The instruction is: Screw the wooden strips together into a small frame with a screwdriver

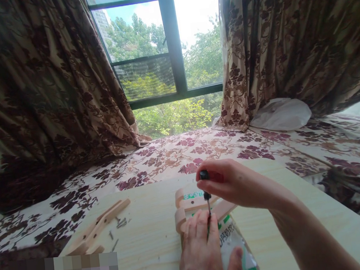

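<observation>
My right hand (pixel 226 183) is closed around a screwdriver (pixel 204 175) with a black handle. The shaft points straight down, its tip hidden among the fingers of my left hand (pixel 202 246). That hand lies stretched over a pale wooden piece (pixel 181 219) with a rounded end, fingers pressing on it and thumb spread apart. Beneath the wood is a white and green printed package (pixel 231 237). A second rounded wooden piece (pixel 179 197), with a dark hole or screw showing in the wood, sits just beyond.
Left on the pale wooden board (pixel 145 247) lie joined wooden pieces (pixel 94 230) beside several loose screws (pixel 121 222). Floral fabric (pixel 166 157) spreads behind the board. A white plastic bag (pixel 280 113) rests by the right curtain (pixel 263 39), near the window.
</observation>
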Motion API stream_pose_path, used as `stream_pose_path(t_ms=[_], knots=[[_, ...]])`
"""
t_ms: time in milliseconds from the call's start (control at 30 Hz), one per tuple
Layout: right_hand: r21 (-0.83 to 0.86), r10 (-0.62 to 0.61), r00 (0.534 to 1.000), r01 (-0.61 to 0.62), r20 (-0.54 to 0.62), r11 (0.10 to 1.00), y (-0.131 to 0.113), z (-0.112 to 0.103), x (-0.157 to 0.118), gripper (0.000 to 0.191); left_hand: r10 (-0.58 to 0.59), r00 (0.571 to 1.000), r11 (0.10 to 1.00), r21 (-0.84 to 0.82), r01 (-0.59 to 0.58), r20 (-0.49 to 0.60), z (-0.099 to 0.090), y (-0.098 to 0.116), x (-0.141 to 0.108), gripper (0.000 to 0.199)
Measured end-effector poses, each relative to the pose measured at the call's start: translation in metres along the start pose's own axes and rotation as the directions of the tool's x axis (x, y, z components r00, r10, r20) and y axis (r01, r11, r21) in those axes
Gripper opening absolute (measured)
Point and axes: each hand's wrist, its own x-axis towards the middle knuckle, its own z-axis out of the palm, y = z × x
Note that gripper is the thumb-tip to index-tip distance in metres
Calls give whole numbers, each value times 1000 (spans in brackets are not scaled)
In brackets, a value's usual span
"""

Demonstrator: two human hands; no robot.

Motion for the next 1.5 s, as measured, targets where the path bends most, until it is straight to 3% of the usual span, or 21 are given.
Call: stream_pose_path(t_ms=[167, 367, 600, 700, 833, 1000, 1300, 1500], knots=[[-59, 18, 997, -22, -77, 998, 4, 1, 5, 25, -67, 997, 997, -34, 68, 29, 1, 3, -1, 55], [-22, -4, 1000, 4, 18, 1000, -1, 1, 1, 8, 8, 1000, 1000, -13, -8, -4, 2, -2, -1, 59], [-47, 13, 999, -15, -53, 999, 2, 7, 5, 26, -194, 981, 977, -96, 192, -19, 7, 15, -3, 54], [-57, 10, 999, -12, -42, 998, 1, 6, 3, 22, -187, 981, 980, -81, 183, -50, 8, 14, -4, 53], [-29, -12, 1000, 13, 17, 999, -1, 7, 2, 18, -76, 995, 996, -47, 73, -57, 9, 7, -5, 54], [-45, 27, 999, -29, -41, 999, 5, 12, 6, 28, -220, 975, 967, -133, 216, -19, 10, 15, -4, 54], [-40, -17, 1000, 17, 7, 999, 0, 8, 3, 23, -251, 968, 959, -142, 244, -32, 12, 20, -3, 57], [-69, 12, 998, -16, -59, 998, 4, 10, 7, 29, -245, 969, 954, -181, 237, -19, 14, 18, -5, 56]])
